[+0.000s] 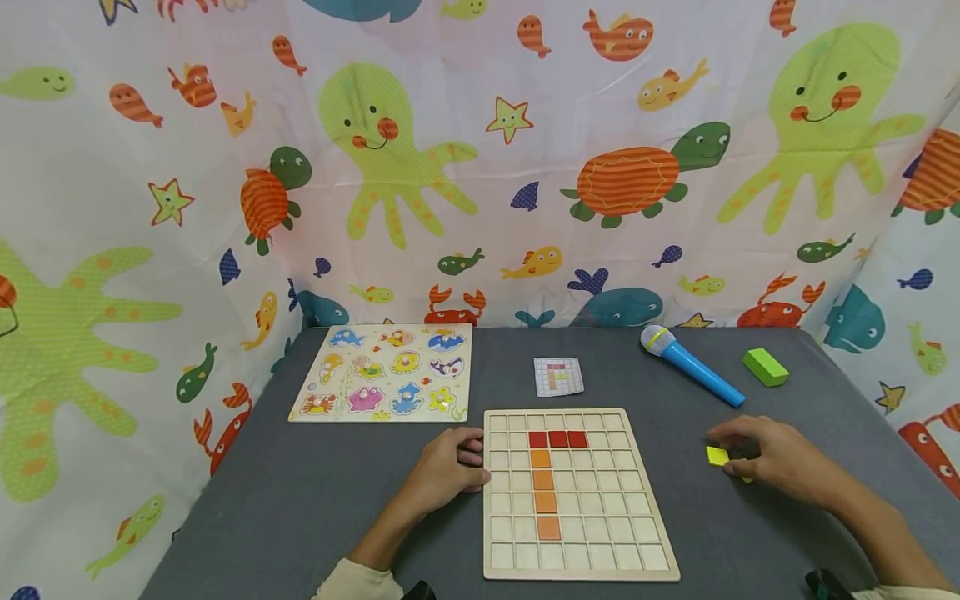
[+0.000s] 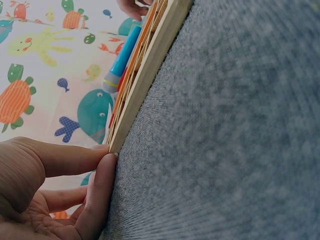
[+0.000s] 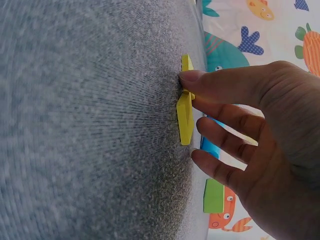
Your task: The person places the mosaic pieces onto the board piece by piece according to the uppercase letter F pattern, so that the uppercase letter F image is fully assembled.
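My left hand (image 1: 444, 473) is at the left edge of a wooden grid board (image 1: 609, 530); in the left wrist view its thumb and a finger (image 2: 102, 187) pinch the board's edge. Red square tiles (image 1: 558, 439) form a short row near the board's top, with a column of orange tiles (image 1: 545, 502) below. To the right of the board, my right hand (image 1: 783, 460) is down at some yellow tiles (image 1: 717, 456) on the table. The right wrist view has its thumb and index finger pinching at a yellow tile (image 3: 186, 64), with another yellow tile (image 3: 185, 121) lying beside it.
A small pattern card (image 1: 558, 377) lies behind the board. At the back left is a sea-animal peg puzzle (image 1: 341, 398). A blue toy microphone (image 1: 693, 367) and a green block (image 1: 766, 367) lie at the back right. A printed cloth (image 1: 465, 50) hangs around the grey table (image 1: 315, 492).
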Motion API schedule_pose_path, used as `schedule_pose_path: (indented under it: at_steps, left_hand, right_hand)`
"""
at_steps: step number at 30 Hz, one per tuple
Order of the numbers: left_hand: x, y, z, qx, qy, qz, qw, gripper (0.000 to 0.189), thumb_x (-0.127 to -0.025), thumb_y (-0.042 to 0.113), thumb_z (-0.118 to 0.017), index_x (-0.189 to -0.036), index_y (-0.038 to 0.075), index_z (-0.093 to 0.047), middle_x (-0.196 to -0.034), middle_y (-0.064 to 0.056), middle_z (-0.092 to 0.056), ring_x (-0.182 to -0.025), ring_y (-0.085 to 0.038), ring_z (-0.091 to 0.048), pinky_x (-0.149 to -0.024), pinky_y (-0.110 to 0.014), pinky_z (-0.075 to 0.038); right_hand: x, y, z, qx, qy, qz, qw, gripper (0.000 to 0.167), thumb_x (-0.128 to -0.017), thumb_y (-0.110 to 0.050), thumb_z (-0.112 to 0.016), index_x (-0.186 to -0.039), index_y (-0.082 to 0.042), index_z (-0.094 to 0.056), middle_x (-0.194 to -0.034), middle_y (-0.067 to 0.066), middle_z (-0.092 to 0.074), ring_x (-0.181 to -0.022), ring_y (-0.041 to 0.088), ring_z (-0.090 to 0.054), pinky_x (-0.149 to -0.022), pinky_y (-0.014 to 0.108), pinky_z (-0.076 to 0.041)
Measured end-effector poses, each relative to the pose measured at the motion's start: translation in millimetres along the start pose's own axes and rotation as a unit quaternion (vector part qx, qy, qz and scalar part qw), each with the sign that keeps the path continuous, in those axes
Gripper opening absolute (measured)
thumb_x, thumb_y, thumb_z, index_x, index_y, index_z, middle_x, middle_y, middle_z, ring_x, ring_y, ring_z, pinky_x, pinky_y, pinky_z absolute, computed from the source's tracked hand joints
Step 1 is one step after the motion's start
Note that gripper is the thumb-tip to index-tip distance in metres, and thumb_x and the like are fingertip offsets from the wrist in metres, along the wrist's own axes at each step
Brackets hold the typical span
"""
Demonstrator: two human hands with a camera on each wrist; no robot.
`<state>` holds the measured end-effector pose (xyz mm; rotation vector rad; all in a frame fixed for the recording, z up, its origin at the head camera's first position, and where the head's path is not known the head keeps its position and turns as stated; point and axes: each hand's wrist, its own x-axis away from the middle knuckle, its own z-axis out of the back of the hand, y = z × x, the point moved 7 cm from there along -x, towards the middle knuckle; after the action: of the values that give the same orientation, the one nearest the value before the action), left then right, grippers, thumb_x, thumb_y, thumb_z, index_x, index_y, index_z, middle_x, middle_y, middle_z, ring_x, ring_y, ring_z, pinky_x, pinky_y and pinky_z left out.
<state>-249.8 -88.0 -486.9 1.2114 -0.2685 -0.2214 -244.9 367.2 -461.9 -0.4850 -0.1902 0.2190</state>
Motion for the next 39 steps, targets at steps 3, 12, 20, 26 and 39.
schedule_pose_path:
  at_steps: [3, 12, 20, 26, 39]
  left_hand:
    - [-0.1, 0.0, -0.2, 0.000, -0.001, -0.001, 1.0000, 0.062, -0.085, -0.002, -0.083, -0.142, -0.004, -0.059, -0.122, -0.016, -0.060, -0.106, -0.025, -0.065, -0.072, -0.033, -0.067]
    - [-0.3, -0.4, -0.6, -0.006, 0.001, -0.001, 1.0000, 0.062, -0.085, -0.003, -0.083, -0.142, -0.005, -0.059, -0.121, -0.015, -0.060, -0.106, -0.024, -0.065, -0.072, -0.033, -0.067]
    - [0.2, 2.5, 0.0, -0.003, 0.001, -0.001, 1.0000, 0.062, -0.086, -0.003, -0.082, -0.142, -0.006, -0.058, -0.121, -0.016, -0.060, -0.105, -0.024, -0.065, -0.072, -0.033, -0.067]
    - [1.0, 3.4, -0.2, -0.006, 0.000, 0.000, 1.0000, 0.062, -0.086, -0.002, -0.082, -0.142, -0.006, -0.058, -0.121, -0.016, -0.060, -0.106, -0.025, -0.066, -0.072, -0.033, -0.067]
    - [0.8, 2.1, -0.1, -0.006, 0.002, -0.001, 1.0000, 0.062, -0.085, -0.003, -0.083, -0.142, -0.006, -0.059, -0.121, -0.016, -0.060, -0.106, -0.025, -0.065, -0.072, -0.033, -0.067]
  right_hand:
    - [-0.9, 0.6, -0.1, 0.014, -0.001, 0.000, 0.9999, 0.042, -0.087, -0.019, -0.085, -0.125, -0.004, -0.074, -0.105, 0.001, -0.070, -0.094, 0.019, -0.062, -0.075, 0.035, -0.057]
    - [2.2, -9.3, -2.8, 0.028, 0.011, 0.016, 0.9994, 0.036, -0.088, -0.029, -0.085, -0.119, -0.011, -0.078, -0.102, -0.004, -0.067, -0.089, 0.011, -0.056, -0.069, 0.023, -0.050]
    - [0.6, -42.0, -11.5, 0.017, 0.020, 0.055, 0.9982, 0.028, -0.089, -0.031, -0.084, -0.115, -0.020, -0.080, -0.103, -0.010, -0.067, -0.091, 0.006, -0.054, -0.071, 0.023, -0.051]
    - [-6.4, -69.5, -19.7, 0.004, 0.017, 0.090, 0.9958, 0.026, -0.091, -0.034, -0.083, -0.115, -0.024, -0.081, -0.103, -0.015, -0.066, -0.093, 0.004, -0.051, -0.073, 0.024, -0.050]
    - [-22.2, -120.3, -38.2, -0.016, 0.004, 0.159, 0.9871, 0.029, -0.093, -0.035, -0.082, -0.118, -0.020, -0.080, -0.103, -0.015, -0.064, -0.095, 0.008, -0.051, -0.074, 0.026, -0.048]
